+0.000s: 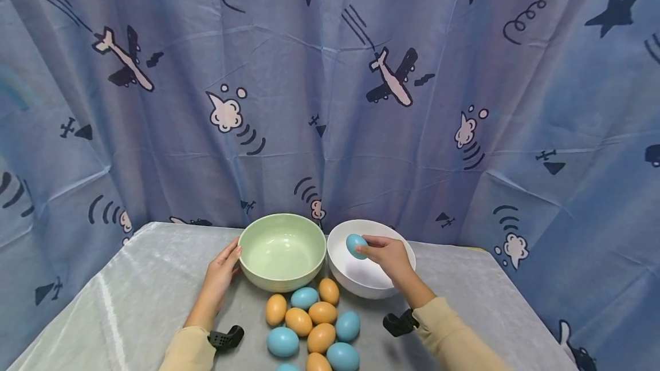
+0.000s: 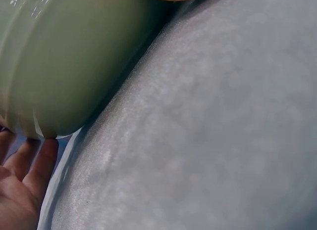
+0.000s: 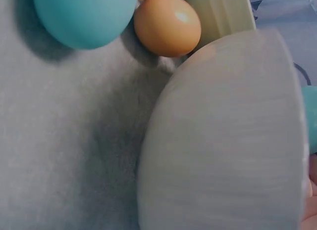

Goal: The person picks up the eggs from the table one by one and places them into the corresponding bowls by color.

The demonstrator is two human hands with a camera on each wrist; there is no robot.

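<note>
In the head view my right hand (image 1: 393, 259) pinches a blue egg (image 1: 355, 246) between thumb and fingers, over the inside of the white bowl (image 1: 344, 282). The right wrist view shows this bowl's outer wall (image 3: 223, 136) large, with part of the held blue egg (image 3: 310, 118) past its rim; the bowl hides most of the hand. My left hand (image 1: 220, 273) rests against the left side of the light green bowl (image 1: 281, 251), fingers extended along it. In the left wrist view, its fingertips (image 2: 48, 147) touch the green bowl's wall (image 2: 74, 57).
Several orange eggs (image 1: 322, 312) and blue eggs (image 1: 283, 342) lie grouped on the grey cloth-covered table (image 1: 129, 302), in front of the bowls. The two bowls stand side by side, rims close together. Behind them hangs a blue patterned curtain (image 1: 289, 119).
</note>
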